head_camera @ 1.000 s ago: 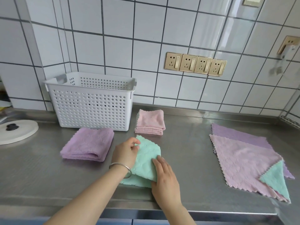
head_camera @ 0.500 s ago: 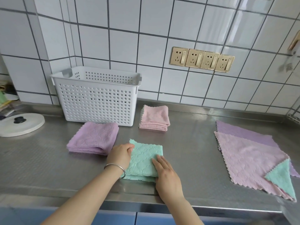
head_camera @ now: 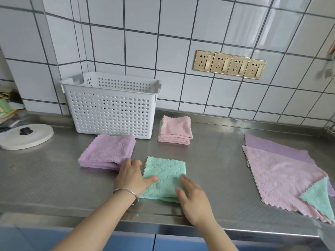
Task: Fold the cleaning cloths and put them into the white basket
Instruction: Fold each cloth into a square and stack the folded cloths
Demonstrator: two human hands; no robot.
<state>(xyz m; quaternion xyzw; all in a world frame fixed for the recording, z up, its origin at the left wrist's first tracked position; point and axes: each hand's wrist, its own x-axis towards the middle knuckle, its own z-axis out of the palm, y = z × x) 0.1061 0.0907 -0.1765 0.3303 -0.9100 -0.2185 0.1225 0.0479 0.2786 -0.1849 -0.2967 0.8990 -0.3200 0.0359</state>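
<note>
Both hands flat, fingers straight: left hand (head_camera: 130,176) and right hand (head_camera: 194,200) press the folded green cloth (head_camera: 165,175) near the counter (head_camera: 213,160) front edge. Purple folded stack (head_camera: 108,151) just left; white basket (head_camera: 110,105) by the back edge.

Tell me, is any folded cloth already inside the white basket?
No, the white basket looks empty through its holes; the folded cloths lie on the counter.

Steel worktop (head_camera: 217,160) under a white tiled wall (head_camera: 141,42). Round white lid (head_camera: 27,136) with a black knob, lying flat at far left — stacked papers (head_camera: 7,113) just behind. Four gold sockets (head_camera: 229,64) in a row on the tiles.
</note>
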